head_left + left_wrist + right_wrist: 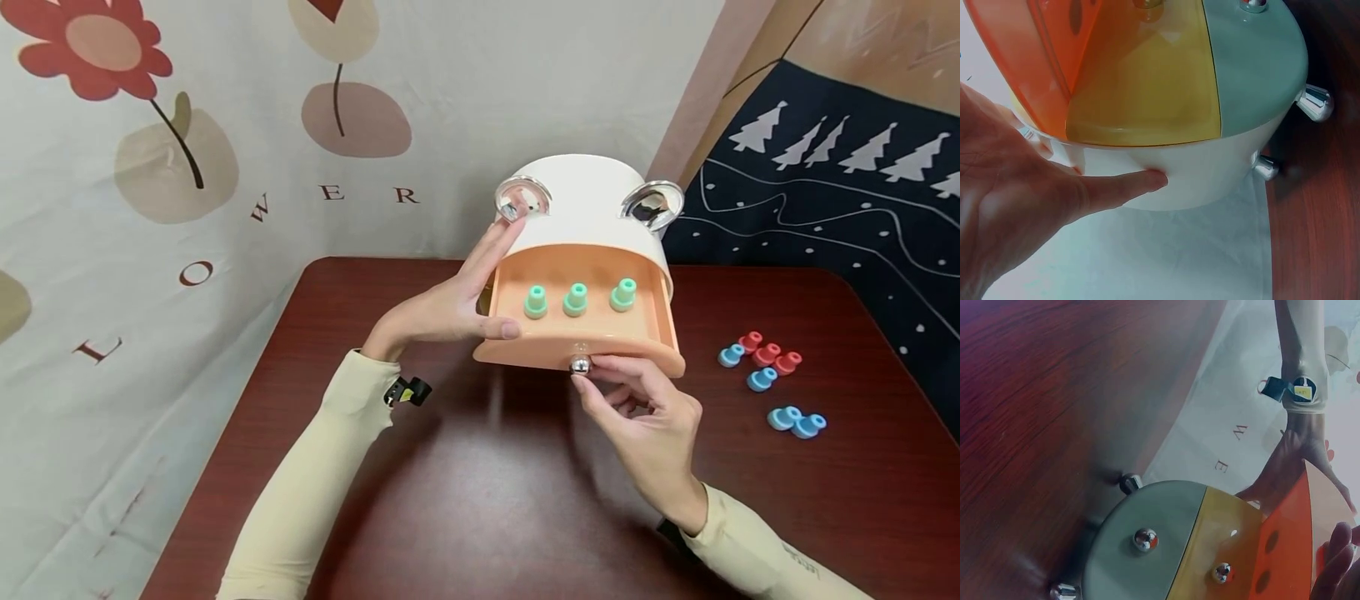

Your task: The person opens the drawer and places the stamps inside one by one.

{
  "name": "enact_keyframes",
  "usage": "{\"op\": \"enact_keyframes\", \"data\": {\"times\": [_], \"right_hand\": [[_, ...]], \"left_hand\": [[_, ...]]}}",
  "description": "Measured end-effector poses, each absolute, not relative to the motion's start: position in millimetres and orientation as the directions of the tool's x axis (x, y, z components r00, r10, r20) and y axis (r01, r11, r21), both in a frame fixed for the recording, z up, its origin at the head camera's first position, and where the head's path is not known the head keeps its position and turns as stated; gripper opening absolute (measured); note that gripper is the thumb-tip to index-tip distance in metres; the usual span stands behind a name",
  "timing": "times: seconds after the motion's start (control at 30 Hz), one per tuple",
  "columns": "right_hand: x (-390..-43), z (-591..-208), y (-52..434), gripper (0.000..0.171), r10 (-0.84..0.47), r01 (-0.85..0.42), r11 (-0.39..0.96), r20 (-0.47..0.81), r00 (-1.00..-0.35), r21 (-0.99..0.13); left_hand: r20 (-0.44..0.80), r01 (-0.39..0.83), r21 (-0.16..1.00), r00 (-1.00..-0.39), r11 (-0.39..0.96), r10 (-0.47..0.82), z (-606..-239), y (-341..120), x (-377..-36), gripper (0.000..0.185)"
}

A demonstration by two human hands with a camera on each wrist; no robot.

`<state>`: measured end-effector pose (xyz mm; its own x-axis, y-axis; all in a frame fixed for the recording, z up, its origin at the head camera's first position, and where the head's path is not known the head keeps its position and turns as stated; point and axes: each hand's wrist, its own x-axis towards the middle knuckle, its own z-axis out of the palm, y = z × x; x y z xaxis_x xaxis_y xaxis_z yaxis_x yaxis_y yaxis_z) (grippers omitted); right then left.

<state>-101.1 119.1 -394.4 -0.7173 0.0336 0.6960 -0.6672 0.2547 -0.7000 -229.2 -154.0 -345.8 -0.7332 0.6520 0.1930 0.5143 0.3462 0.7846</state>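
- Centrally, near the far edge of a dark red-brown wood-grained table (465,517), stands a glossy white rounded cabinet (585,204) with two round mirror-silver ornaments (652,206) on top.
- Its peach-orange plastic drawer (517,350) is pulled out toward the person, showing three mint-green stepped plastic pegs (576,300) upright in a row across the drawer floor.
- The left hand (452,304) is spread at the cabinet's side, its thumb lying along the white wall in the left wrist view. Its fingertips reach up to the left ornament; whether they touch it, I cannot tell.
- The right hand (652,421) pinches the small silver ball knob (580,364) on the drawer's front between thumb and index finger.
- Below the open drawer, the right wrist view shows a mustard-yellow drawer front (1225,519) and a grey-green drawer front (1147,509), both closed, each with a silver knob.
- To the right on the table lie three red stepped pegs (767,356) and four blue stepped pegs (762,380), loosely grouped.
- Behind hangs a white cloth (465,108) printed with flowers and letters; at right, a navy cloth (817,192) with white trees.
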Motion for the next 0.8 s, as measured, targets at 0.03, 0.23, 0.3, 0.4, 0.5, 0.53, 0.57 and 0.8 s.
{"op": "enact_keyframes", "data": {"times": [0.03, 0.23, 0.3, 0.4, 0.5, 0.53, 0.57, 0.8], "right_hand": [[-101.3, -394.3, 118.6, 0.034, 0.036, -0.668, 0.255, 0.697, -0.716, -0.699], [-106.6, -391.1, 116.8, 0.033, 0.043, -0.671, 0.248, 0.699, -0.713, -0.699], [-110.6, -389.0, 116.5, 0.032, 0.044, -0.669, 0.253, 0.699, -0.714, -0.699], [-118.1, -385.0, 115.7, 0.032, 0.044, -0.661, 0.256, 0.692, -0.72, -0.705], [-127.3, -380.9, 113.7, 0.032, 0.04, -0.653, 0.267, 0.685, -0.727, -0.709], [-130.5, -380.0, 112.9, 0.032, 0.036, -0.651, 0.268, 0.683, -0.73, -0.71], [-133.5, -378.9, 111.9, 0.032, 0.034, -0.649, 0.273, 0.681, -0.731, -0.71], [-154.1, -378.6, 110.4, 0.03, 0.039, -0.636, 0.296, 0.674, -0.738, -0.713]], "left_hand": [[0.195, 0.517, 0.784, -0.731, 0.344, 0.654, -345.9, -154.1, -229.5, 0.136], [0.239, 0.554, 0.774, -0.704, 0.307, 0.668, -345.3, -152.6, -230.9, 0.13], [0.243, 0.557, 0.771, -0.706, 0.309, 0.665, -345.3, -152.5, -230.4, 0.128], [0.246, 0.559, 0.766, -0.712, 0.319, 0.657, -345.0, -152.0, -229.0, 0.125], [0.259, 0.564, 0.756, -0.724, 0.333, 0.639, -345.0, -151.1, -227.2, 0.124], [0.269, 0.569, 0.751, -0.727, 0.335, 0.632, -345.0, -150.8, -226.7, 0.124], [0.281, 0.577, 0.743, -0.728, 0.338, 0.625, -345.2, -150.5, -226.3, 0.123], [0.328, 0.581, 0.736, -0.755, 0.347, 0.568, -350.0, -146.3, -225.9, 0.101]]}}
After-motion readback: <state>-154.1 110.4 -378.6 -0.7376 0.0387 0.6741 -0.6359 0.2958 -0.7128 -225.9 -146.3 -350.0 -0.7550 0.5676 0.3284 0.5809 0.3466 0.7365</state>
